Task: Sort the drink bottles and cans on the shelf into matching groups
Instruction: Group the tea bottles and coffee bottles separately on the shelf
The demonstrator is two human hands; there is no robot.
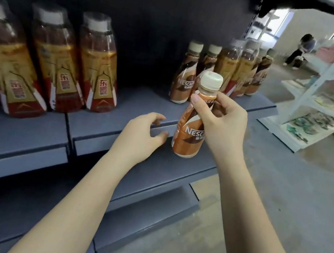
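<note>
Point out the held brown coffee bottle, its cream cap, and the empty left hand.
Brown plastic coffee bottle (187,137), head view, on its lower label.
Cream screw cap (211,80), head view, on its side.
Left hand (140,135), head view, on its back.

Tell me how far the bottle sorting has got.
Partly done. Three gold and red bottles already stand together at the left of the shelf. The right hand holds a brown coffee bottle in front of the shelf; the left hand is empty. Left to do: at the right, two coffee bottles still stand beside more gold and red ones, so that group stays mixed.
</note>
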